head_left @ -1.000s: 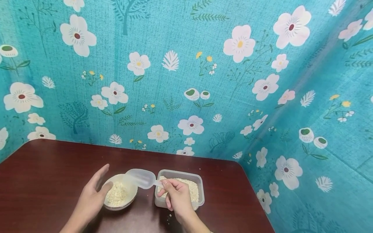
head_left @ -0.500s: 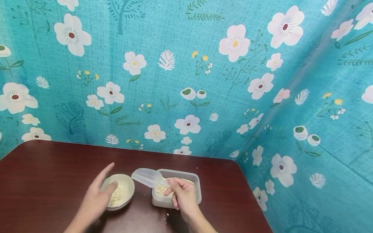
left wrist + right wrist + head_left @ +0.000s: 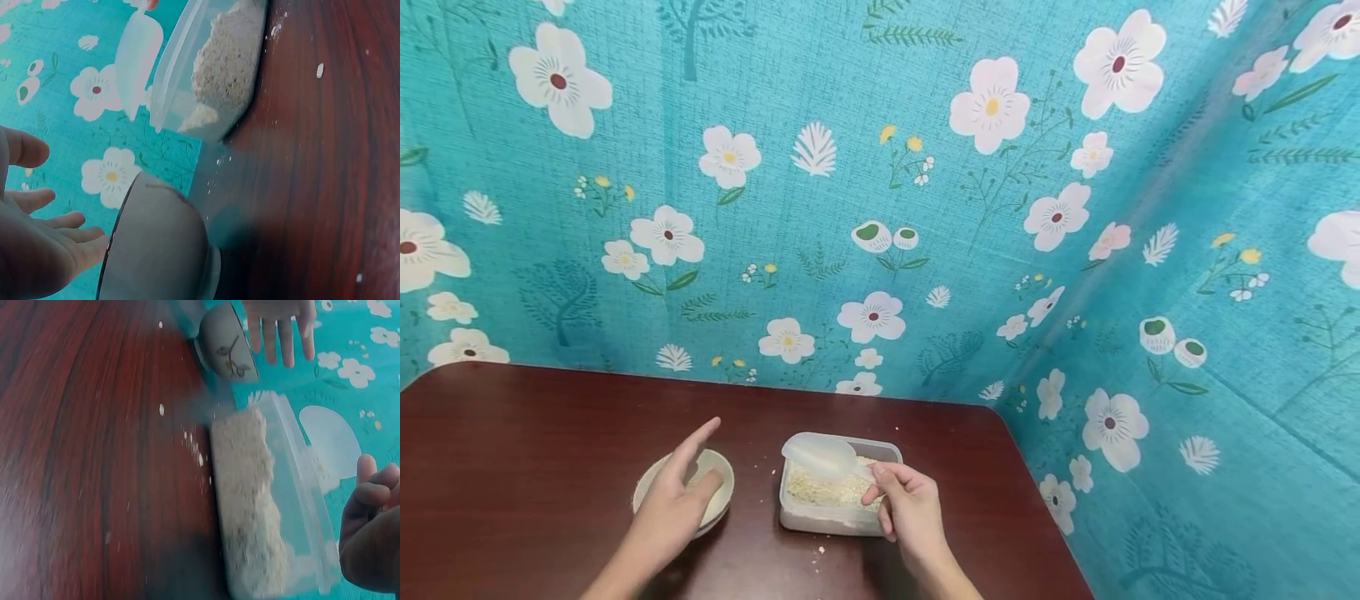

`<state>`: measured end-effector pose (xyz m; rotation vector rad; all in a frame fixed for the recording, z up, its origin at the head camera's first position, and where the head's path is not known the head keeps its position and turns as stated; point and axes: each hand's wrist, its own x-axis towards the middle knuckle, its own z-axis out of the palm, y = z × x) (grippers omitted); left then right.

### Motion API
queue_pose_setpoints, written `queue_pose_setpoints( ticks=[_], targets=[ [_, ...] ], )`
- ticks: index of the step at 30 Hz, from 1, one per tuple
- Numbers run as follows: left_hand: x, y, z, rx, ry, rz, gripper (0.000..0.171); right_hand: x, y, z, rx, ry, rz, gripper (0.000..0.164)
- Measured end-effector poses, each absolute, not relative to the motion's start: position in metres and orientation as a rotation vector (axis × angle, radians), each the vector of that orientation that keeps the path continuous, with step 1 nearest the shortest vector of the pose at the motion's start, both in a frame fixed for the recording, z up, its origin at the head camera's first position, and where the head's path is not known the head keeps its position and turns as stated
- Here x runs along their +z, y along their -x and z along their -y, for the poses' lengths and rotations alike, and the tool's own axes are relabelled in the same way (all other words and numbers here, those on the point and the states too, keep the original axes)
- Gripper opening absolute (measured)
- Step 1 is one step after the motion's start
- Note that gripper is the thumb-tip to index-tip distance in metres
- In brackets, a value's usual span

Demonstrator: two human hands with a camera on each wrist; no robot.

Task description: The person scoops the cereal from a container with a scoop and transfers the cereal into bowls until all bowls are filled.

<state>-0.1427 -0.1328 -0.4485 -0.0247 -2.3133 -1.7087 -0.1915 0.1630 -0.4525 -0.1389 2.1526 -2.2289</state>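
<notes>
My right hand (image 3: 913,504) pinches the handle of a translucent white scoop (image 3: 823,457) between thumb and fingers. The scoop's bowl hangs over a clear plastic container (image 3: 831,525) of rolled oats (image 3: 827,493). To the left, my left hand (image 3: 672,507) is held over a small round bowl (image 3: 722,497), thumb and fingers spread apart. The hand hides much of what lies in the bowl. From the left wrist, the bowl's pale outer side (image 3: 162,244) shows with the fingers (image 3: 69,231) above its rim. A floral sprig decorates the bowl (image 3: 228,350) in the right wrist view.
Loose oat flakes (image 3: 822,550) are scattered on the dark red-brown table (image 3: 550,450) in front of the container and between it and the bowl. A turquoise floral cloth (image 3: 790,250) hangs behind the table and along its right side.
My right hand has carried the scoop rightward from beside the bowl's rim to over the container. My left hand stays by the bowl, now covering more of it in the head view.
</notes>
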Motion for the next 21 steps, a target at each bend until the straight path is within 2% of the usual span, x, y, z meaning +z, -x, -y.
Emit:
queue_pose_setpoints(
  ticks=[12,21],
  targets=[
    [-0.448,0.150,0.114,-1.823,0.091,2.315,0.058,-0.457,0.189,-0.209,-2.285,0.041,-2.232,0.029],
    [-0.452,0.153,0.100,-1.897,0.164,2.241,0.059,-0.456,0.185,-0.227,-2.258,-0.013,-2.294,0.031]
  ],
)
